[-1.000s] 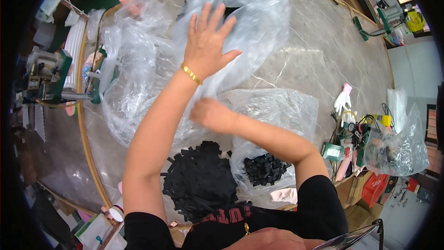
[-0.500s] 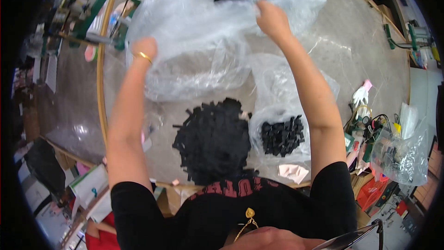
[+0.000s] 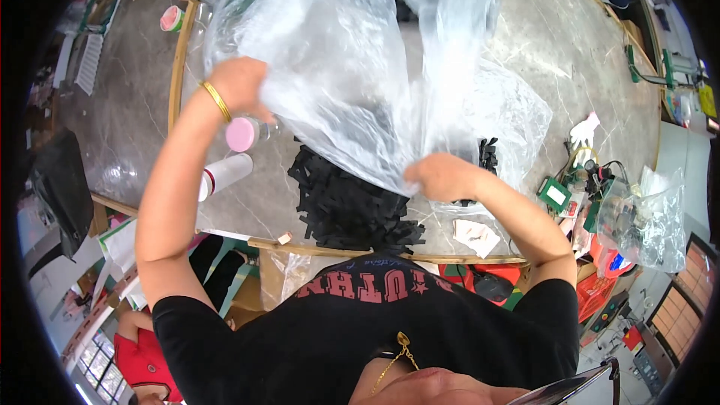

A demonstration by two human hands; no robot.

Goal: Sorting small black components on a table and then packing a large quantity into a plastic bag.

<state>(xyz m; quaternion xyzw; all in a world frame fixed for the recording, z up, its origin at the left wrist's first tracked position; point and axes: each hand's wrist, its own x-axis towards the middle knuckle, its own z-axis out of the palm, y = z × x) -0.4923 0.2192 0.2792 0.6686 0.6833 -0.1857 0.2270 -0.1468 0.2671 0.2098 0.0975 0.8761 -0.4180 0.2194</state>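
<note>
A large clear plastic bag (image 3: 337, 52) spreads across the far middle of the table, its near edge raised between my hands. My right hand (image 3: 446, 178) is closed on its near corner, above the black strips. My left hand (image 3: 238, 88), with a gold bangle at the wrist, grips the bag's left edge; its fingertips are partly hidden and slightly blurred. Under the near edge lies a heap of short black strips (image 3: 345, 210), partly covered by the plastic. Beyond my right hand, a smaller black pile (image 3: 488, 154) shows only in part. More black material (image 3: 401, 0) lies at the far side.
A pink-lidded jar (image 3: 241, 135) and a white bottle (image 3: 227, 176) stand beside my left forearm. Crumpled pale paper (image 3: 475, 237) lies near the front edge. To the right are a white glove (image 3: 583, 133), cables and a green device (image 3: 555, 193). A person in red (image 3: 142, 352) sits at lower left.
My right hand has come from the far side toward me, drawing the bag's edge over the black heap. The jar and bottle now show beside my left arm. The view has shifted somewhat.
</note>
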